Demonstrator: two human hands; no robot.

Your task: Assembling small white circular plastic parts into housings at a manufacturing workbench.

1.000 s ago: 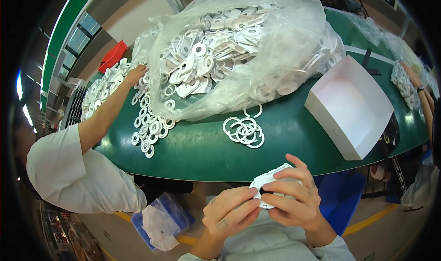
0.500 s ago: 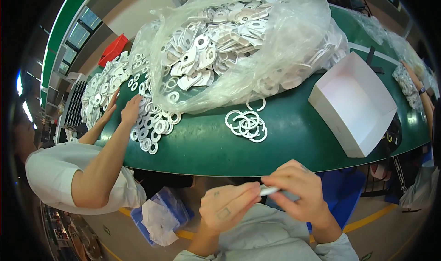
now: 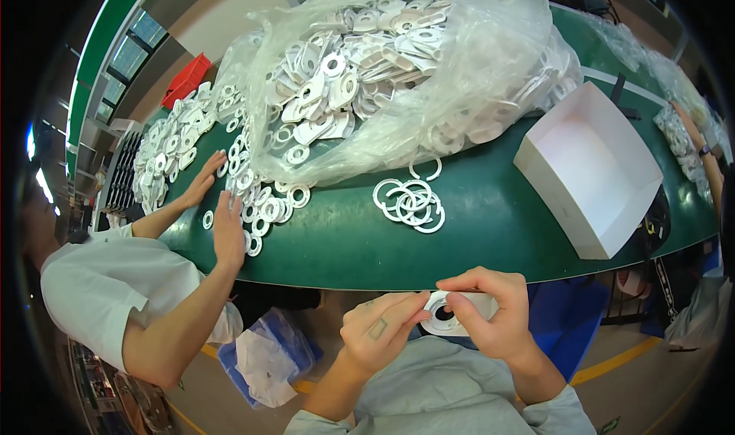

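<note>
Between both my hands, just off the table's near edge, is a white plastic part with a round hole (image 3: 435, 325). Its ringed face is turned up toward me. My left hand (image 3: 380, 329) pinches the ring's left rim between thumb and fingers. Across the top and the hole lie the fingers and thumb of my right hand (image 3: 498, 312), gripping the wider side, which they partly cover. Beyond my hands, several thin white open rings (image 3: 412, 204) lie overlapping on the green table (image 3: 337, 244).
A large clear plastic bag (image 3: 490, 75) full of white holed parts fills the table's far middle. At right stands a white box (image 3: 593, 182). On the left, a co-worker's hands (image 3: 227, 232) are among loose white rings (image 3: 268, 209). A blue bin (image 3: 268, 358) sits below.
The white part has turned from edge-on to face-up in my hands, showing its hole. The co-worker's hands have moved nearer along the loose rings.
</note>
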